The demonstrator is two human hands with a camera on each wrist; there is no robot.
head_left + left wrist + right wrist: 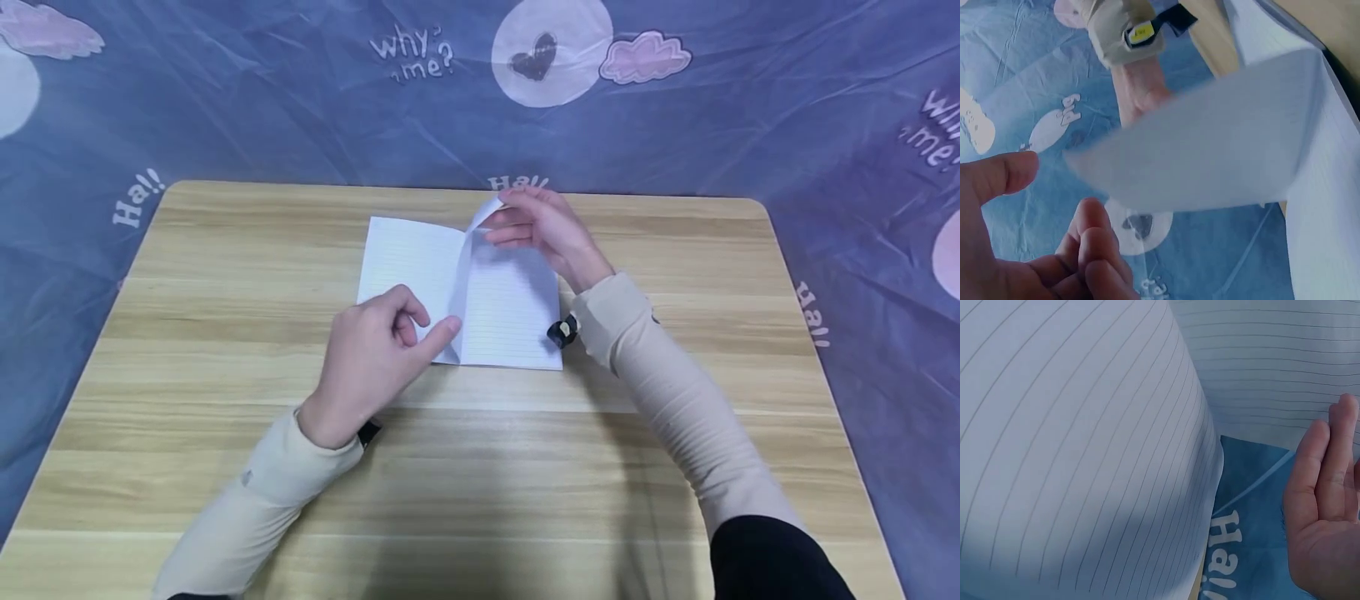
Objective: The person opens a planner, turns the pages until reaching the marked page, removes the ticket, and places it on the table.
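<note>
Raised page, long axis 12-to-6: right grip, nearer, pinches its far corner; left grip at 7 o'clock, thumb and fingers parted.

One open lined notebook lies on one counter, with one raised leaf between its two flat-lying sides. Two hands are at the notebook: one left hand and one right hand. Nearer than the notebook are two beige cuffs. Beyond and around it hangs one blue printed cloth, whose visible prints in the head view number three pale discs, two pink clouds and three "Ha!!" words.
</note>
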